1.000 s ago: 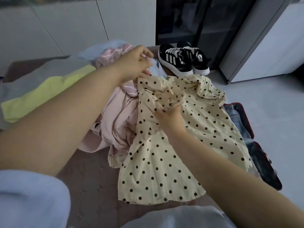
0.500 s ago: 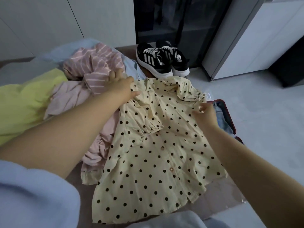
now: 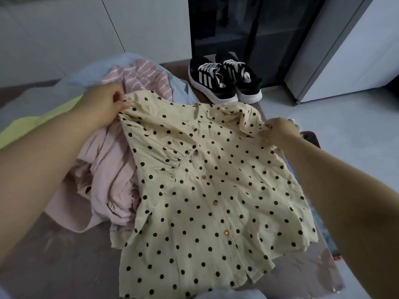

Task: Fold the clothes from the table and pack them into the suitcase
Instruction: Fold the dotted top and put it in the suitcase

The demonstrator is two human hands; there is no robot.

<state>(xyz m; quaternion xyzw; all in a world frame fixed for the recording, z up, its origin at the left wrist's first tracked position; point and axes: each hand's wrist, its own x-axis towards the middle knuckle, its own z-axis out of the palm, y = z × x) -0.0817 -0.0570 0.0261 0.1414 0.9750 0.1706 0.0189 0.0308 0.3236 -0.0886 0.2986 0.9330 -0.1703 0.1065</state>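
A cream blouse with black polka dots (image 3: 207,190) lies spread, buttons up, over the brown table (image 3: 64,266). My left hand (image 3: 103,104) pinches its left shoulder at the far left corner. My right hand (image 3: 280,131) pinches its right shoulder by the collar. The cloth is stretched between both hands. To the right of my right hand, only a red corner of the suitcase (image 3: 311,137) shows; my right arm and the blouse hide the remainder.
A heap of clothes sits left of the blouse: a pale pink garment (image 3: 108,173), a pink striped one (image 3: 140,76), a light blue one (image 3: 90,72) and a yellow-green one (image 3: 38,124). Black sneakers (image 3: 224,80) stand at the table's far end by a dark glass cabinet (image 3: 248,35).
The blouse went from bunched to spread flat. My left hand moved to its left shoulder and my right hand moved out to its right shoulder, pulling the top edge taut.
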